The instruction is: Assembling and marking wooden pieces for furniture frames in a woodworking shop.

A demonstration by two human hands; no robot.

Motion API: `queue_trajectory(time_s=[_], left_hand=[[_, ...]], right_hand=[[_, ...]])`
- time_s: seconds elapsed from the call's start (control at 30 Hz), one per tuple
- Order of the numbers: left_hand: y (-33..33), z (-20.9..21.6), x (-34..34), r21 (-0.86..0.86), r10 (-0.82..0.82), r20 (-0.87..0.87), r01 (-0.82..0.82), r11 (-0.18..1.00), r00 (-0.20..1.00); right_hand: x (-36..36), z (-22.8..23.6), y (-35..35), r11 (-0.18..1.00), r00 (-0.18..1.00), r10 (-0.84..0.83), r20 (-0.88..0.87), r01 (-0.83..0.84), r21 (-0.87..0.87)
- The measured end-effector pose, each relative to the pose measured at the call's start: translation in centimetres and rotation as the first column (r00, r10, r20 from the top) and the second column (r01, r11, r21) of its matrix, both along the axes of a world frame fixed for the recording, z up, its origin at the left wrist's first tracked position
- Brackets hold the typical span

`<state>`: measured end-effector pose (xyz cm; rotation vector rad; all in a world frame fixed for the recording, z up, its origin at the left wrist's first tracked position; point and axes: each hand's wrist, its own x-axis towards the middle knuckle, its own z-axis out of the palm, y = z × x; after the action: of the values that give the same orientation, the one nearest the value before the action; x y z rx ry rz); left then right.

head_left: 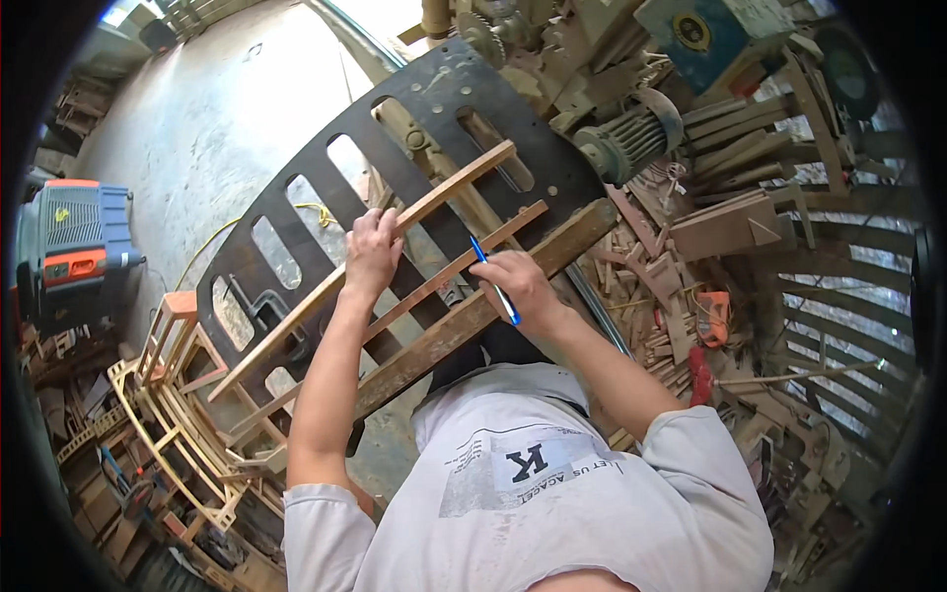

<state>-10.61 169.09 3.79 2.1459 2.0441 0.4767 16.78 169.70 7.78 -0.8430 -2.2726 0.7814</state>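
Note:
A long, light wooden strip (454,185) lies slantwise across a dark slotted tabletop (564,163). My left hand (371,255) is closed over the middle of this strip, fingers curled around its far edge. Nearer to me, a second, thinner wooden strip (426,287) runs roughly parallel to it. In my right hand (521,292) is a blue-and-white pen (479,251), pinched between the fingers beside the thinner strip. One end of the pen points toward the strips; whether it touches the wood I cannot tell.
A thick worn beam (434,340) edges the tabletop's near side. A dark clamp (258,308) sits at its left part. An electric motor (631,138) and wood scraps (725,222) crowd the right. Wooden frames (168,434) stand at left, beyond them an orange-and-blue machine (74,242).

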Motion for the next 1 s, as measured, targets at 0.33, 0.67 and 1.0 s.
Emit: queue_trajectory(time_s=[0.33, 0.67, 1.0], left_hand=[[-12.2, 0.8, -1.4, -0.391, -0.031, 0.159, 0.092, 0.916, 0.987], [-7.6, 0.2, 4.7, -0.287, -0.019, 0.387, 0.14, 0.948, 0.922], [-8.9, -1.5, 7.3, -0.31, 0.169, 0.481, -0.013, 0.951, 0.861]], right_hand=[[-1.3, -0.6, 1.7, 1.0, 0.997, -0.013, 0.071, 0.011, 0.022], [0.4, -4.2, 3.1, 0.997, 0.936, -0.08, 0.343, 0.073, 0.034], [1.9, -2.7, 4.1, 0.998, 0.929, -0.009, 0.37, -0.013, 0.058]])
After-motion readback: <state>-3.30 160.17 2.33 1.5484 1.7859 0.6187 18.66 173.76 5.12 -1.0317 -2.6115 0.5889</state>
